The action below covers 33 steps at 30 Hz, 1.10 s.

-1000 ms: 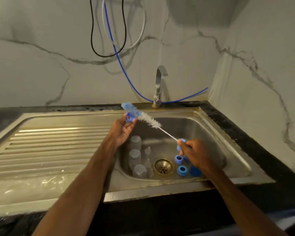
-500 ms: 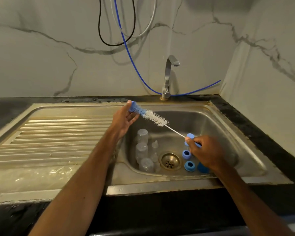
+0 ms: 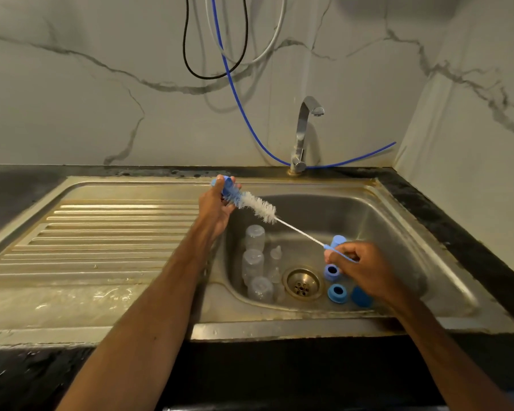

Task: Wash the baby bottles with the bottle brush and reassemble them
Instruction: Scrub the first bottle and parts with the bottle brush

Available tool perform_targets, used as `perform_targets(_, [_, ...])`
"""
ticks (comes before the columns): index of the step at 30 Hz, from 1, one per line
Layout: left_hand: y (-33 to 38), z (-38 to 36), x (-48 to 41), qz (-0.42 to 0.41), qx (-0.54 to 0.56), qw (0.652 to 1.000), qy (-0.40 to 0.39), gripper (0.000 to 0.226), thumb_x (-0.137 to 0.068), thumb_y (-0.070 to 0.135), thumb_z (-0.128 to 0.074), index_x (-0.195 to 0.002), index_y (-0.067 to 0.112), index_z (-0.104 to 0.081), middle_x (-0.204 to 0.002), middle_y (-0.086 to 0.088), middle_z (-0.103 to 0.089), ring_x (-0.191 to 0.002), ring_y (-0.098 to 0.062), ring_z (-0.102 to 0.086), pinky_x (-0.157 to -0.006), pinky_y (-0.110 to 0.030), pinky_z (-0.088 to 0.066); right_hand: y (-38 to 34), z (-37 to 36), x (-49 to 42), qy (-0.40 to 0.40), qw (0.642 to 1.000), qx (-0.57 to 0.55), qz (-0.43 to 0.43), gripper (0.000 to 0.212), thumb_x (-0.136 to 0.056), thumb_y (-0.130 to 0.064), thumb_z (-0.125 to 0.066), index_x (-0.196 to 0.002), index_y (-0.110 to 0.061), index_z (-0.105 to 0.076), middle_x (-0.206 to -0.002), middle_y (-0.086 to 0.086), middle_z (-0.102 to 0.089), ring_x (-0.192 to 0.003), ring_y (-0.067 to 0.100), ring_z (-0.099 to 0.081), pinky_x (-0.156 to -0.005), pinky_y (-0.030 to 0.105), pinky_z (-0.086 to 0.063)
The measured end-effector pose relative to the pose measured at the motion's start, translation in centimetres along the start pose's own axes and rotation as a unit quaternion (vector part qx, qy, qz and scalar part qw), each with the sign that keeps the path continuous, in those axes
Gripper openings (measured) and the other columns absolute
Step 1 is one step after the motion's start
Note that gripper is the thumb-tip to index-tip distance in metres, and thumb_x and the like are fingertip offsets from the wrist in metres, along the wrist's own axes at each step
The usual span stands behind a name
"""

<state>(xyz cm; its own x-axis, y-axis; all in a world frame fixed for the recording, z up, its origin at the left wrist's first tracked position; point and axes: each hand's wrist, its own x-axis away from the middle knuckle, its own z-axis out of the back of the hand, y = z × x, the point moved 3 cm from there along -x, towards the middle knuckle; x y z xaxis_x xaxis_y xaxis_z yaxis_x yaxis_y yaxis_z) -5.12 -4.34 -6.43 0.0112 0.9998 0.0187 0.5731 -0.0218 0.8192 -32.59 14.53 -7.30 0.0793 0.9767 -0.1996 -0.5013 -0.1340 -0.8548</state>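
- Marble-veined wall behind a steel sink (image 3: pixel 279 327); ribbed drainboard on its left
- bottle brush (image 3: pixel 258 207) held slanting above the basin; left hand (image 3: pixel 217 209) has its grip curled round the blue tip; right hand (image 3: pixel 365 268) has its grip pinching the thin blue handle
- clear, rounded plastic bottles (image 3: pixel 254 262) lie left of the drain (image 3: pixel 301 283); blue rings (image 3: pixel 337 293) lie to its right
- bristles soft and white, shaft thin wire; washing looks barely begun
- best to free the tip, take one bottle, push in straight and twist to its base

Left grip (image 3: pixel 217 209) raised, curled closed; right grip (image 3: pixel 359 268) lower, nearer, pinching.
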Motion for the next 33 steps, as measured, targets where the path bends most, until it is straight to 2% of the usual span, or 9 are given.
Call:
perform_targets(3, [-0.1,-0.4,0.3,0.016,0.032,0.999,-0.018,0.034,-0.107,0.03,-0.05,-0.128,0.004,-0.053,-0.109,-0.01,-0.067,-0.1,-0.023,-0.069,-0.08,-0.036,-0.063,-0.6,0.0,0.1,0.032,0.999,0.011,0.011,0.037,-0.098,-0.026,-0.065,-0.066,-0.009,-0.071,-0.047,0.005,-0.053,-0.044,0.008,-0.047,-0.05,0.016,-0.04])
perform_targets(5, [-0.4,-1.0,0.6,0.031,0.068,0.996,-0.056,0.039,-0.108,0.031,-0.048,-0.135,0.003,-0.048,-0.108,-0.01,-0.068,-0.098,-0.022,-0.07,-0.078,-0.035,-0.062,-1.5,-0.3,0.1,0.015,0.999,-0.037,-0.029,0.044,-0.102,-0.023,-0.059,-0.065,0.0,-0.066,-0.046,0.008,-0.041,-0.038,0.007,-0.038,-0.045,0.015,-0.036])
perform_targets(9, [-1.2,-3.0,1.6,0.076,0.081,0.987,-0.119,0.046,-0.105,0.03,-0.055,-0.14,0.001,-0.047,-0.123,-0.014,-0.068,-0.113,-0.028,-0.068,-0.098,-0.047,-0.057,-2.5,-0.9,-0.3,-0.042,0.976,-0.135,-0.167,0.044,-0.106,-0.031,-0.049,-0.071,-0.005,-0.057,-0.05,0.002,-0.031,-0.037,0.006,-0.025,-0.035,0.017,-0.023])
perform_targets(12, [-1.9,-4.0,1.8,0.087,0.091,0.981,-0.146,0.043,-0.103,0.03,-0.059,-0.135,0.003,-0.05,-0.119,-0.012,-0.069,-0.113,-0.028,-0.068,-0.104,-0.051,-0.052,-2.1,-1.2,-0.5,-0.081,0.96,-0.172,-0.203,0.043,-0.105,-0.036,-0.05,-0.082,-0.003,-0.066,-0.051,-0.002,-0.035,-0.041,0.007,-0.026,-0.037,0.018,-0.02])
perform_targets(16, [-2.4,-3.9,1.7,0.097,0.083,0.982,-0.14,0.037,-0.101,0.024,-0.062,-0.13,0.003,-0.052,-0.122,-0.016,-0.068,-0.116,-0.032,-0.067,-0.103,-0.05,-0.054,-1.6,-1.0,-0.5,-0.047,0.964,-0.205,-0.164,0.037,-0.102,-0.033,-0.057,-0.097,-0.001,-0.076,-0.057,-0.001,-0.044,-0.048,0.01,-0.032,-0.04,0.019,-0.027])
perform_targets(20, [-3.5,-5.0,2.6,0.134,0.06,0.981,-0.123,0.04,-0.102,0.02,-0.059,-0.136,-0.001,-0.05,-0.134,-0.025,-0.063,-0.121,-0.036,-0.065,-0.099,-0.047,-0.056,-2.0,-1.4,-0.6,0.05,0.99,-0.108,-0.069,0.024,-0.098,-0.026,-0.065,-0.087,-0.012,-0.08,-0.057,0.001,-0.06,-0.051,0.024,-0.044,-0.047,0.027,-0.037])
perform_targets(24, [-4.6,-6.9,3.4,0.152,0.075,0.978,-0.122,0.045,-0.102,0.019,-0.06,-0.138,-0.005,-0.049,-0.125,-0.024,-0.065,-0.112,-0.035,-0.069,-0.096,-0.046,-0.058,-2.7,-1.8,-0.4,0.099,0.994,-0.035,0.006,0.026,-0.097,-0.019,-0.067,-0.074,-0.012,-0.077,-0.048,-0.003,-0.058,-0.046,0.013,-0.053,-0.053,0.026,-0.044])
perform_targets(28, [-3.4,-4.9,1.7,0.133,0.15,0.978,-0.066,0.047,-0.105,0.027,-0.054,-0.14,-0.003,-0.047,-0.12,-0.021,-0.064,-0.102,-0.029,-0.069,-0.093,-0.045,-0.06,-2.6,-2.1,-0.1,0.011,0.986,-0.107,-0.126,0.043,-0.102,-0.031,-0.057,-0.067,-0.008,-0.068,-0.045,-0.002,-0.035,-0.045,0.016,-0.033,-0.044,0.023,-0.029])
perform_targets(33, [-2.9,-3.2,0.4,0.119,0.145,0.982,-0.036,0.049,-0.106,0.033,-0.049,-0.137,-0.005,-0.048,-0.117,-0.022,-0.063,-0.097,-0.028,-0.07,-0.087,-0.041,-0.062,-3.0,-2.0,0.9,-0.124,0.915,-0.267,-0.277,0.038,-0.104,-0.036,-0.051,-0.074,-0.014,-0.055,-0.054,-0.007,-0.021,-0.043,0.005,-0.016,-0.043,0.02,-0.011])
